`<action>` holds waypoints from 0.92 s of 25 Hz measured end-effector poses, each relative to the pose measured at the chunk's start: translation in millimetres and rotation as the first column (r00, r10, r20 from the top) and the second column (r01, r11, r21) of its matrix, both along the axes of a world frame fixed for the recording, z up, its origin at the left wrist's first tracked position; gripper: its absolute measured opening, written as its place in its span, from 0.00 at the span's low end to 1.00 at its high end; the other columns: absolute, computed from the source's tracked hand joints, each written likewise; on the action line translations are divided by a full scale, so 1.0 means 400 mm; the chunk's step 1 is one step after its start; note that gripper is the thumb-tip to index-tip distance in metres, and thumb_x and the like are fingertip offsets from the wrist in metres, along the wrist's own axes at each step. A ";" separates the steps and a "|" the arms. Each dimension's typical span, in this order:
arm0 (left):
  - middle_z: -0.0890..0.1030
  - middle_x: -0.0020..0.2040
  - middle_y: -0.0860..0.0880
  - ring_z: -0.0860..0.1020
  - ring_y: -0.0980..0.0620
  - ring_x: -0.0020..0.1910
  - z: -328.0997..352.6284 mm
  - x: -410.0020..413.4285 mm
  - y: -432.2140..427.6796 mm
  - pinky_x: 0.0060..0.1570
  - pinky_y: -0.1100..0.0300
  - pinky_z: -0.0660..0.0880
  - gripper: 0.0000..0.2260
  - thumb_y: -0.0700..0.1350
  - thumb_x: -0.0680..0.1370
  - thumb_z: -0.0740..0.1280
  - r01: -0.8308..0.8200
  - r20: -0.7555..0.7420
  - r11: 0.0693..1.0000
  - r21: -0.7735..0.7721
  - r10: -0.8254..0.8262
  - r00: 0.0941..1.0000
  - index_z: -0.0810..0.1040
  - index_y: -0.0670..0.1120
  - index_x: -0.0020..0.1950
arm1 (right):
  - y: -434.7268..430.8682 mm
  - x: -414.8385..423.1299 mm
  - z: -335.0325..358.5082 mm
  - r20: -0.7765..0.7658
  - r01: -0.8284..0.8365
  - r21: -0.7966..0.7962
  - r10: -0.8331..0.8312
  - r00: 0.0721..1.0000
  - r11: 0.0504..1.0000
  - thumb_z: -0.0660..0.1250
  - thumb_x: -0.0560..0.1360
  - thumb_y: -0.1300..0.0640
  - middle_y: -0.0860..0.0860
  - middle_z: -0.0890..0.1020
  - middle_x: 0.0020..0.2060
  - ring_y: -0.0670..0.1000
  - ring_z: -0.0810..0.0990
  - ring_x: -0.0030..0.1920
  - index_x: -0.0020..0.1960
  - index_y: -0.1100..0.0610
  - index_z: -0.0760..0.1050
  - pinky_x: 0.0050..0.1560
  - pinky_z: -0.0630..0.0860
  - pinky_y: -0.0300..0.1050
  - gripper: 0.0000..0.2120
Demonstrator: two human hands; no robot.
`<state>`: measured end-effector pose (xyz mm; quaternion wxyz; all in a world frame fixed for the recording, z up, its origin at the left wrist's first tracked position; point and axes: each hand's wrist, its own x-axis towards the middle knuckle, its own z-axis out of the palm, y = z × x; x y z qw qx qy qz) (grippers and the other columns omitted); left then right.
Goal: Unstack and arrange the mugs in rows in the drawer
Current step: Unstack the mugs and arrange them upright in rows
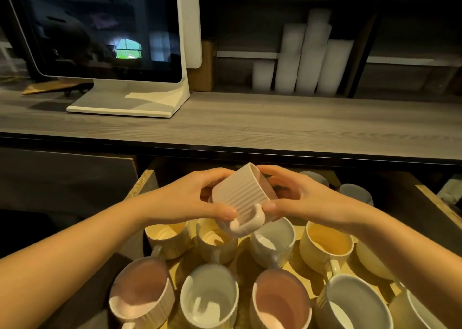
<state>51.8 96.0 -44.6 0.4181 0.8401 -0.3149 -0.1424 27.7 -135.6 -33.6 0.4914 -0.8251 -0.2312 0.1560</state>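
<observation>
A ribbed pink mug (pixel 243 199) is held tilted above the open drawer (pixel 436 201), clasped between the left hand (pixel 197 198) and right hand (pixel 297 194), each grip closed on its sides. Upright mugs (pixel 208 301) are ranged in rows beneath it.

- The pink mug (pixel 241 198) hid most of the left hand's fingers (pixel 220 176), so how far they wrapped it could not be told.
- Mugs at the bottom edge (pixel 280 303) were cut off.
- The grey mugs (pixel 356 193) behind the right hand (pixel 297 193) showed only partly.
- The monitor (pixel 100 28) was cropped at the top.
</observation>
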 end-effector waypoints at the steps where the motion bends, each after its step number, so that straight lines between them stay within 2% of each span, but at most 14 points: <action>1: 0.76 0.57 0.59 0.76 0.61 0.57 0.000 0.004 0.011 0.51 0.63 0.77 0.31 0.60 0.64 0.70 -0.002 -0.007 1.000 -0.007 0.002 1.000 0.68 0.58 0.66 | 0.012 0.005 -0.001 0.033 0.025 0.001 -0.025 0.999 1.000 0.72 0.65 0.42 0.35 0.75 0.56 0.37 0.78 0.54 0.59 0.33 0.63 0.46 0.78 0.31 0.26; 5: 0.75 0.60 0.59 0.75 0.64 0.58 0.012 0.011 0.055 0.51 0.67 0.76 0.29 0.59 0.65 0.70 -0.015 -0.054 1.000 0.010 0.016 0.998 0.66 0.62 0.65 | 0.070 0.032 0.003 0.113 0.150 -0.011 -0.147 0.983 0.989 0.72 0.64 0.43 0.37 0.77 0.50 0.41 0.78 0.50 0.59 0.40 0.69 0.37 0.77 0.29 0.25; 7: 0.72 0.63 0.62 0.73 0.64 0.60 0.020 0.013 0.073 0.53 0.69 0.74 0.29 0.59 0.66 0.73 -0.067 0.013 0.994 0.086 0.066 0.998 0.64 0.65 0.64 | 0.104 0.047 0.001 0.202 0.216 -0.079 -0.197 0.959 0.973 0.74 0.65 0.44 0.39 0.75 0.50 0.42 0.77 0.48 0.64 0.45 0.69 0.37 0.76 0.30 0.30; 10: 0.69 0.65 0.63 0.70 0.65 0.61 0.022 0.017 0.103 0.55 0.70 0.68 0.28 0.52 0.72 0.71 -0.215 0.186 0.964 0.153 0.186 0.965 0.61 0.64 0.67 | 0.164 0.069 -0.010 0.336 0.289 -0.110 -0.238 0.911 0.951 0.76 0.63 0.43 0.41 0.73 0.52 0.43 0.75 0.48 0.67 0.50 0.67 0.42 0.74 0.32 0.37; 13: 0.68 0.68 0.59 0.67 0.63 0.63 0.010 0.016 0.137 0.59 0.68 0.66 0.28 0.48 0.74 0.69 -0.323 0.295 0.933 0.161 0.267 0.917 0.61 0.59 0.70 | 0.221 0.082 -0.034 0.430 0.314 -0.091 -0.247 0.868 0.945 0.77 0.61 0.42 0.42 0.74 0.53 0.43 0.74 0.51 0.65 0.50 0.68 0.49 0.75 0.38 0.36; 16: 0.68 0.71 0.55 0.66 0.59 0.66 -0.007 0.014 0.167 0.62 0.63 0.66 0.28 0.47 0.75 0.68 -0.412 0.380 0.885 0.216 0.312 0.871 0.61 0.55 0.73 | 0.267 0.096 -0.064 0.555 0.332 -0.132 -0.208 0.805 0.934 0.76 0.63 0.43 0.46 0.75 0.59 0.44 0.73 0.55 0.66 0.50 0.66 0.51 0.73 0.39 0.36; 19: 0.70 0.70 0.53 0.69 0.55 0.66 -0.021 0.009 0.179 0.65 0.57 0.67 0.28 0.47 0.76 0.67 -0.486 0.460 0.841 0.239 0.342 0.819 0.61 0.54 0.73 | 0.304 0.108 -0.098 0.602 0.345 -0.190 -0.169 0.780 0.919 0.76 0.65 0.45 0.49 0.73 0.65 0.49 0.73 0.61 0.70 0.51 0.62 0.52 0.72 0.40 0.40; 23: 0.69 0.71 0.53 0.67 0.53 0.69 -0.044 0.006 0.184 0.70 0.51 0.64 0.27 0.48 0.76 0.67 -0.533 0.491 0.810 0.244 0.370 0.788 0.61 0.53 0.73 | 0.330 0.128 -0.135 0.648 0.372 -0.245 -0.134 0.750 0.895 0.75 0.66 0.45 0.50 0.70 0.68 0.52 0.74 0.63 0.73 0.52 0.58 0.55 0.75 0.45 0.42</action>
